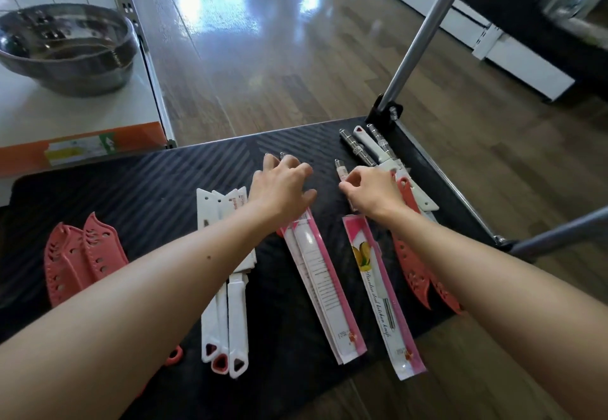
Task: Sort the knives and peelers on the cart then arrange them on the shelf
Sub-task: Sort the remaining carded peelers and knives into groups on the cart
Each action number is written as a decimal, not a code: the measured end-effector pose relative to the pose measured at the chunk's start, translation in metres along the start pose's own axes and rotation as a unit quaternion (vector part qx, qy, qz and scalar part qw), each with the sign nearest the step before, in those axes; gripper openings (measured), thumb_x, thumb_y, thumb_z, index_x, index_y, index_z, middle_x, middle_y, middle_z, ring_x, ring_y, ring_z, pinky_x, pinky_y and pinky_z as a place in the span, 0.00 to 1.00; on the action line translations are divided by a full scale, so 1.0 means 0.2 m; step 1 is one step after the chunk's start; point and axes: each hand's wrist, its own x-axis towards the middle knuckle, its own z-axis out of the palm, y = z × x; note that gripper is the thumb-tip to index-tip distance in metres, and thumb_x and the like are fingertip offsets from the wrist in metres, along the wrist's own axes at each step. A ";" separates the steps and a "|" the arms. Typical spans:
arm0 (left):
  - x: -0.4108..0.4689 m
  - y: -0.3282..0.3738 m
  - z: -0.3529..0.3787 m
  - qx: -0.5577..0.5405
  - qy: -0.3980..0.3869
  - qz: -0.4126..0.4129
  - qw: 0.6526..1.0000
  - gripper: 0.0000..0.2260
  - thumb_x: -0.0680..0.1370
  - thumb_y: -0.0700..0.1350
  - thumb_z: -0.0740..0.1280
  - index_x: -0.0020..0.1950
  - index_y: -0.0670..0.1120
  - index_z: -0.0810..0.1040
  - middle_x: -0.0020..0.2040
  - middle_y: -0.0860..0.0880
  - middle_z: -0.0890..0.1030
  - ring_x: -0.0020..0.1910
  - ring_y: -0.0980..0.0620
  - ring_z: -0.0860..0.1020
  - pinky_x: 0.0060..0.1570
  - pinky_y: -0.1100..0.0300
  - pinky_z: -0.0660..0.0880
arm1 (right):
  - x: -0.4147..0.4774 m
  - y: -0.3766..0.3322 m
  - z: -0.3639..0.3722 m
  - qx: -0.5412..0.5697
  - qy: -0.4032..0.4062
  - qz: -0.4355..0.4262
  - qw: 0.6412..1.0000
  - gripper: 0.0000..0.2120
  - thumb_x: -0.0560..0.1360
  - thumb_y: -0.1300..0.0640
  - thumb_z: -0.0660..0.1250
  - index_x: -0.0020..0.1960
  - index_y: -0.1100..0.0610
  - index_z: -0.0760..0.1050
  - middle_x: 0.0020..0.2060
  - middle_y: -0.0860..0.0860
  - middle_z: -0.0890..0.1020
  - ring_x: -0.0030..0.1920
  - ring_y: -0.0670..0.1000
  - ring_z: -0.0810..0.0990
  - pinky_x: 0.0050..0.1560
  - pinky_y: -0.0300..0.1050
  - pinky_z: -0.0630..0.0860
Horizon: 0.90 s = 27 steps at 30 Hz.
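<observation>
while left hand (pixel 279 186) rests spread-fingered on peelers (pixel 282 155) | right hand (pixel 371 189) pinches single peeler (pixel 339 167)

Cart (pixel 158 189) deck — black, ribbed in diagonal stripes. White knives (pixel 227 304) carry red triangle handle ends. Left of the white knives, coral knives (pixel 79 261) dotted with holes; right of them, pink-edged packets (pixel 324 291), one printed with yellow fruit. Floor (pixel 279 74) — brown wood grain.

text: "Stainless steel kitchen knife" | on: pink knife package (pixel 381 294) | other print: too small to read
</observation>
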 end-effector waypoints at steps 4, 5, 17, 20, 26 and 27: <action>0.02 0.12 0.02 -0.004 -0.003 0.031 1.000 0.17 0.78 0.53 0.60 0.66 0.52 0.71 0.67 0.49 0.71 0.67 0.44 0.63 0.60 0.49 0.67 | -0.03 0.14 -0.06 -0.038 0.022 0.026 0.999 0.12 0.75 0.50 0.63 0.49 0.56 0.80 0.52 0.56 0.83 0.56 0.57 0.79 0.57 0.48 0.74; 0.03 0.15 0.03 -0.012 -0.005 0.032 0.999 0.17 0.78 0.52 0.60 0.66 0.52 0.71 0.66 0.48 0.72 0.66 0.44 0.63 0.60 0.49 0.67 | -0.04 0.15 -0.06 -0.043 0.018 0.026 0.999 0.13 0.75 0.49 0.63 0.49 0.56 0.81 0.51 0.56 0.83 0.56 0.57 0.79 0.56 0.48 0.75; 0.11 0.17 0.09 0.121 -0.045 0.176 0.976 0.20 0.78 0.48 0.62 0.70 0.58 0.66 0.71 0.54 0.67 0.69 0.46 0.59 0.62 0.52 0.63 | -0.07 0.21 -0.02 -0.066 -0.034 0.009 0.997 0.14 0.74 0.45 0.64 0.50 0.53 0.80 0.49 0.53 0.83 0.52 0.54 0.81 0.51 0.49 0.78; 0.14 0.19 0.11 0.155 -0.039 0.200 0.967 0.21 0.78 0.48 0.62 0.71 0.59 0.64 0.71 0.54 0.66 0.70 0.45 0.58 0.63 0.51 0.63 | -0.07 0.23 -0.01 -0.068 -0.034 0.012 0.997 0.12 0.74 0.47 0.64 0.50 0.53 0.80 0.49 0.53 0.83 0.52 0.55 0.80 0.51 0.48 0.77; 0.15 0.23 0.14 0.238 -0.036 0.268 0.933 0.20 0.79 0.44 0.60 0.70 0.57 0.66 0.71 0.53 0.65 0.73 0.44 0.55 0.64 0.53 0.62 | -0.03 0.34 -0.13 -0.051 0.054 0.073 0.995 0.11 0.73 0.53 0.62 0.50 0.54 0.81 0.48 0.55 0.83 0.52 0.59 0.80 0.50 0.46 0.75; 0.15 0.23 0.14 0.244 -0.035 0.277 0.929 0.19 0.79 0.43 0.59 0.69 0.56 0.67 0.70 0.54 0.67 0.73 0.44 0.55 0.65 0.53 0.62 | -0.02 0.37 -0.15 -0.041 0.070 0.088 0.993 0.11 0.73 0.53 0.62 0.49 0.54 0.81 0.49 0.56 0.83 0.53 0.60 0.80 0.50 0.46 0.75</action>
